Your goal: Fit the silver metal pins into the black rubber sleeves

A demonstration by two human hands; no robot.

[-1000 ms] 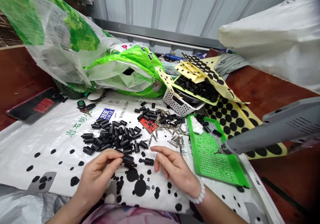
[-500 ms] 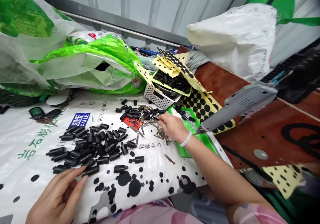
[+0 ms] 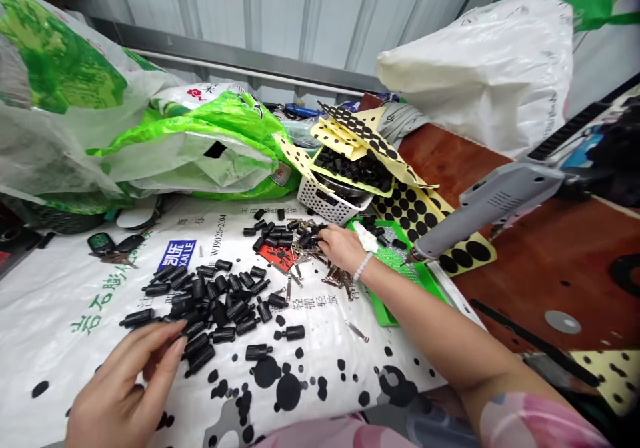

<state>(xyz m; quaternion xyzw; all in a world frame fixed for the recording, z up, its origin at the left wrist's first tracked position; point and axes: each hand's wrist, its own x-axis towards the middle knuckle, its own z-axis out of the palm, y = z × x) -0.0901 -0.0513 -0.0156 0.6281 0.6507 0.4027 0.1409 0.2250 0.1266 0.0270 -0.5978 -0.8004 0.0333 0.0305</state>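
Observation:
My left hand (image 3: pixel 127 385) is at the near left edge of a pile of black ribbed plastic cylinders (image 3: pixel 217 311) with short stems. Its thumb and forefinger are a little apart, their tips beside one cylinder; the other fingers curl underneath, partly hidden. Farther off, my right hand (image 3: pixel 345 248), with a beaded bracelet (image 3: pixel 362 266) on the wrist, has its fingertips pinched together. They are among more black cylinders and small metal strips (image 3: pixel 337 276); what is between them is too small to make out. Under the strips lies a red card (image 3: pixel 275 255).
A green tray (image 3: pixel 385 315) is beside my right wrist, with a grey electric screwdriver (image 3: pixel 460 215) above it. Behind stands a white basket (image 3: pixel 327 205) with black parts and dotted sticker sheets (image 3: pixel 417 215). Green bags (image 3: pixel 215 135) fill the left back; keys (image 3: pixel 113 251) lie left.
The view has swung slightly, so the scene sits farther right and lower. My left hand has moved a little away from me along the pile. My right hand stays at the metal strips.

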